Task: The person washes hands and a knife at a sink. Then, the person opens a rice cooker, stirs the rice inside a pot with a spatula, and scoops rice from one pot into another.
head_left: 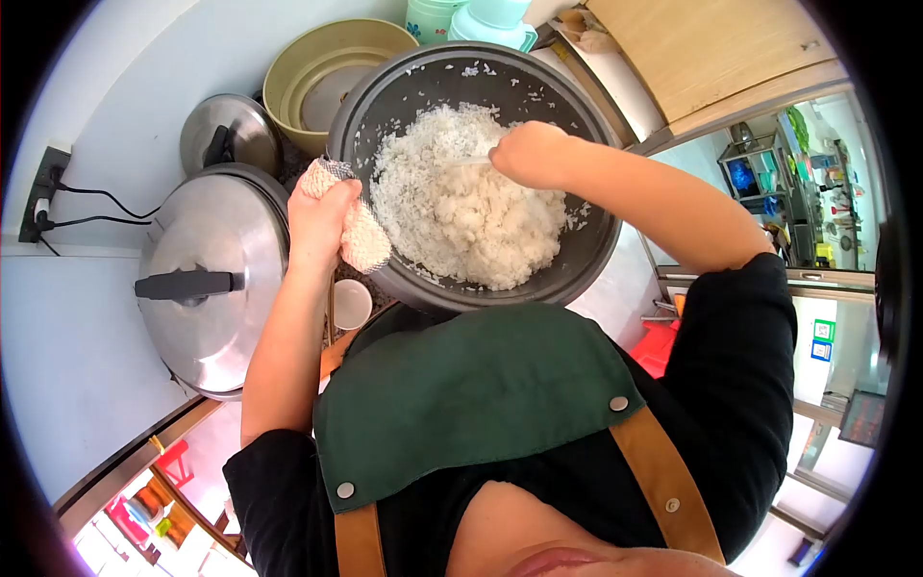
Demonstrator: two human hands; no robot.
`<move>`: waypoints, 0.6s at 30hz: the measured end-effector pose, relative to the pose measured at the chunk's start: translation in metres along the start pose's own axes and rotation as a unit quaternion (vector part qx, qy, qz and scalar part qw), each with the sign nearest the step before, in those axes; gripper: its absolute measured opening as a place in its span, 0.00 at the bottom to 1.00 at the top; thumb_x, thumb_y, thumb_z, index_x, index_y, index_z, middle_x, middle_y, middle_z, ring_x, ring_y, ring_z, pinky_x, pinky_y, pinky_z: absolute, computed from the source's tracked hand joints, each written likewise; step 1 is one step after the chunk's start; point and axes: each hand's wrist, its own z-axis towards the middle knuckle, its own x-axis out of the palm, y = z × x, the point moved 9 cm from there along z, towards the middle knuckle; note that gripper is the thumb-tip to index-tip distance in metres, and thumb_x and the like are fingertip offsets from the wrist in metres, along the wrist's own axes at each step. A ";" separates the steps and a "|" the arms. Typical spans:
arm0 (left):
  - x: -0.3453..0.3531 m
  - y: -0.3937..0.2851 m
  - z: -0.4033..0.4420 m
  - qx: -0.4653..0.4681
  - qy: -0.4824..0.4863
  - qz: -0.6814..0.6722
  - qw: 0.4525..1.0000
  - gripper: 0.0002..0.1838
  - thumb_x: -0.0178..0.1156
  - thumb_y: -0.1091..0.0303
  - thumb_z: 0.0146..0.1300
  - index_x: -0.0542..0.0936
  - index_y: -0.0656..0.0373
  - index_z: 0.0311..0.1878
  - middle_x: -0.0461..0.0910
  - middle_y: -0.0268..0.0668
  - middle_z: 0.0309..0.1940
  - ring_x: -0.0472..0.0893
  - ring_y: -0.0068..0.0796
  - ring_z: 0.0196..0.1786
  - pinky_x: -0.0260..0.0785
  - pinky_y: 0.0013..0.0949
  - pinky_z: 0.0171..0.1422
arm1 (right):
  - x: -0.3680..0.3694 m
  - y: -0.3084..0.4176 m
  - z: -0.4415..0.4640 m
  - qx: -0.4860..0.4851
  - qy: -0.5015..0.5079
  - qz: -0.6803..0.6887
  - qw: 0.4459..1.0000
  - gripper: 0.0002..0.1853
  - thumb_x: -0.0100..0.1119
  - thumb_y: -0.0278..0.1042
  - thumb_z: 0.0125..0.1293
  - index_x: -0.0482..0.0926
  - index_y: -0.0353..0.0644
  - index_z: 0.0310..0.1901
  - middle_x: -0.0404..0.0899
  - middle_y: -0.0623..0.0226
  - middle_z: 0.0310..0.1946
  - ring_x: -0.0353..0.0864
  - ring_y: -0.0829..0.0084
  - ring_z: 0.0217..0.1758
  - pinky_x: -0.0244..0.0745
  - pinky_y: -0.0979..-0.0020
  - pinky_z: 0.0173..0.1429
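Left fingers: our left hand (322, 219) is curled tightly round a bunched cloth (365, 238), laid over the left rim of a big round pot (588, 236).
Right fingers: our right hand (529, 154) is folded into a fist about a pale utensil (469, 161); only a short length shows, over the rice, and we cannot make out its far end.
Rice: the heap (461, 207) lies inside the pot, below and left of our right fingers and to the right of our left ones.
Left of the left fingers: a large lidded cooker (216, 332), and farther out a black socket strip (45, 192) with dark cords.
Beyond the left fingers: a smaller lid (240, 115) and an olive basin (288, 77), its side close against the pot.
Just below the left fingers: a small white vessel (352, 306).
Beyond the right fingers: mint-green containers (490, 21) and, off to the right, a wooden cabinet (721, 58).
In the way: our right forearm crosses the pot's right rim — the cloth covers part of the left.
Surfaces: loose white grains on one side, a clumped mound nearer us — smooth dark pot wall flecked with grains, nubbly peach cloth with a checked edge, shiny domed steel lids with black handles.
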 end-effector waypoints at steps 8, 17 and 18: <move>0.001 -0.003 0.004 -0.006 0.016 0.025 1.000 0.10 0.57 0.76 0.49 0.77 0.64 0.37 0.76 0.31 0.27 0.74 0.19 0.26 0.67 0.25 0.31 | -0.022 -0.016 0.040 0.038 -0.077 -0.033 0.996 0.08 0.53 0.28 0.53 0.82 0.38 0.30 0.82 0.58 0.30 0.82 0.60 0.36 0.78 0.63 0.37; 0.003 -0.005 0.006 -0.012 0.036 0.030 0.999 0.10 0.57 0.75 0.48 0.77 0.63 0.37 0.76 0.30 0.26 0.74 0.19 0.26 0.66 0.25 0.31 | -0.038 -0.033 0.034 0.070 -0.070 -0.045 0.994 0.09 0.51 0.28 0.55 0.82 0.40 0.32 0.82 0.58 0.33 0.82 0.58 0.38 0.78 0.61 0.39; 0.003 -0.004 0.006 -0.017 0.041 0.032 0.999 0.10 0.57 0.75 0.48 0.77 0.63 0.37 0.76 0.30 0.27 0.74 0.19 0.26 0.66 0.25 0.32 | -0.036 -0.029 0.038 0.056 -0.044 -0.048 0.996 0.08 0.52 0.29 0.54 0.82 0.41 0.31 0.82 0.59 0.32 0.82 0.59 0.38 0.78 0.62 0.39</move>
